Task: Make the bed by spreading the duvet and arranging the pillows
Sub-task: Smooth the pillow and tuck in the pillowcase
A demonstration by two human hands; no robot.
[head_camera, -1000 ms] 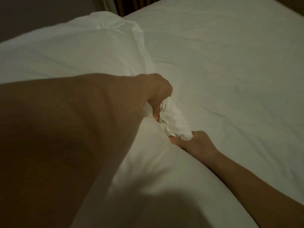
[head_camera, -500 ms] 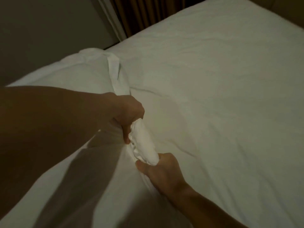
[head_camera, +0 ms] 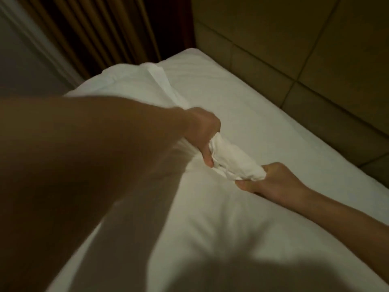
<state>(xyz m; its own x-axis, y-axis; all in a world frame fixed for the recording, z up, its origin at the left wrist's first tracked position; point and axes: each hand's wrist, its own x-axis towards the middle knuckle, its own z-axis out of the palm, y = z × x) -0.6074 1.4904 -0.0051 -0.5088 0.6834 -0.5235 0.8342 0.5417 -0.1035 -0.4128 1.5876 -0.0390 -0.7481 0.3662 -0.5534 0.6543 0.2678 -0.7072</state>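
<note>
A white pillow (head_camera: 210, 224) fills the lower middle of the view, lying over the bed's white sheet (head_camera: 263, 123). The open end of its case is gathered into a bunch (head_camera: 233, 161). My left hand (head_camera: 202, 131) grips the upper end of that bunch with curled fingers. My right hand (head_camera: 273, 182) grips its lower end, thumb underneath. My left forearm covers the left part of the pillow. No duvet can be made out.
A padded headboard (head_camera: 305, 49) in square panels runs along the bed's far right edge. Brown curtains (head_camera: 94, 34) hang at the upper left beyond the bed's corner. A grey wall (head_camera: 21, 66) shows at far left.
The view has swung up and right, bringing the headboard and curtains into sight. Both hands keep their grip on the bunched case and now sit further right in view.
</note>
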